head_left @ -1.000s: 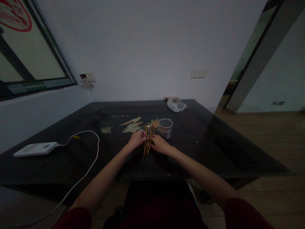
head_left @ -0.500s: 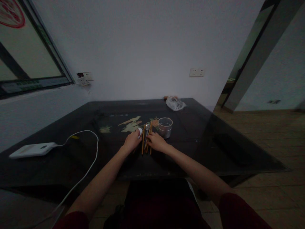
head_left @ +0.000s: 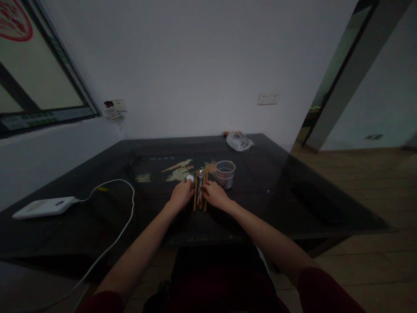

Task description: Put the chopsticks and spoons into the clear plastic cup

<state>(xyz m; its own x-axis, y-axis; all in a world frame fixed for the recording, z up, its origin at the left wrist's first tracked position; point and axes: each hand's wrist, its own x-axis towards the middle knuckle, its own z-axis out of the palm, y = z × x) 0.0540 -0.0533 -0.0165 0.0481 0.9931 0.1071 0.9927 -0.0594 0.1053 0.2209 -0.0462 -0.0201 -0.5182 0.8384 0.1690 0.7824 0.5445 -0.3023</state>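
Several brown chopsticks (head_left: 196, 198) and a metal spoon (head_left: 201, 175) lie in a bundle on the dark table (head_left: 97, 217), between my two hands. My left hand (head_left: 181, 194) rests at the bundle's left side, fingers curled, holding a white spoon (head_left: 189, 178) whose bowl shows past my fingertips. My right hand (head_left: 215, 195) lies on the table at the bundle's right side, fingers bent and touching the chopsticks. A small metal cup (head_left: 225, 174) stands just beyond my right hand.
A white device (head_left: 44, 207) with a white cable (head_left: 128, 204) lies at the left of the table. A crumpled plastic bag (head_left: 239, 141) sits at the far edge. Wall sockets (head_left: 268, 98) are behind; a doorway (head_left: 329, 95) and wooden floor lie to the right.
My hands have drawn slightly apart from the bundle. My left hand has pulled the white spoon out to the left of the chopsticks.
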